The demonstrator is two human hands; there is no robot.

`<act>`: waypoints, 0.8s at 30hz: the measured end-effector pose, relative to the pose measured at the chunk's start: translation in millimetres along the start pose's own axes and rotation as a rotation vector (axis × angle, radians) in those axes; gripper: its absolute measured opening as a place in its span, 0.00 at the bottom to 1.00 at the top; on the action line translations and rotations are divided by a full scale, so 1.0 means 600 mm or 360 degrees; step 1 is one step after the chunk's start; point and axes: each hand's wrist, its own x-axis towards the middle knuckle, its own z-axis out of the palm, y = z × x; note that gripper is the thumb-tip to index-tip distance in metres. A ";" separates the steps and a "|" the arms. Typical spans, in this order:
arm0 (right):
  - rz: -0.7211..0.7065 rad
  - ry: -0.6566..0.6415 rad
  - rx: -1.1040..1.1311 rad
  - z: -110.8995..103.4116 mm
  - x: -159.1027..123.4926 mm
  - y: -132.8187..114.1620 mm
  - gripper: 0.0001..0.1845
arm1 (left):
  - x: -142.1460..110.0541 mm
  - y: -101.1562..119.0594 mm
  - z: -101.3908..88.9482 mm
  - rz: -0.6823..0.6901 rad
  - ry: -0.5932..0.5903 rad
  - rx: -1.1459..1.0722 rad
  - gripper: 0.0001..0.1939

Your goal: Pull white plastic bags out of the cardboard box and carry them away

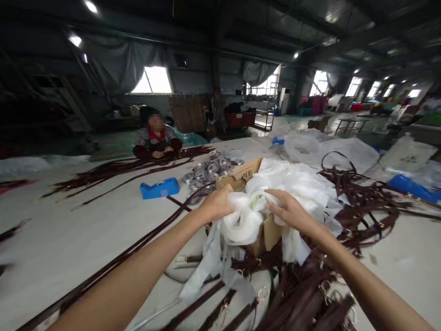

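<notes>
My left hand (219, 202) is closed on the left side of a bundle of thin white plastic wrap (243, 225). My right hand (287, 209) lies against the bundle's other side, thumb and fingers apart. A looped roll of the wrap hangs over the front of an open cardboard box (270, 234), and more white sheets (292, 179) are heaped on the box's right. A hint of green shows between my hands. Below the box, dark brown straps (303, 294) with metal rings and buckles are piled on the table.
A blue tape dispenser (160, 188) stands left of the box, with several coiled clear-wrapped items (210, 170) behind. More brown straps (368, 207) lie to the right, others (117, 170) at the far left. A co-worker (156, 138) sits across the table (113, 220).
</notes>
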 end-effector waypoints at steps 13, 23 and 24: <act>-0.0211 0.0110 -0.0283 -0.001 0.012 -0.021 0.30 | 0.026 -0.036 -0.064 0.0238 0.0009 -0.0306 0.20; -0.0336 -0.0006 -0.0481 0.042 0.035 -0.051 0.33 | 0.025 -0.039 -0.033 0.0172 -0.0155 -0.0726 0.23; -0.0342 -0.0009 -0.0476 0.046 0.037 -0.049 0.32 | 0.022 -0.037 -0.023 0.0150 -0.0162 -0.0760 0.25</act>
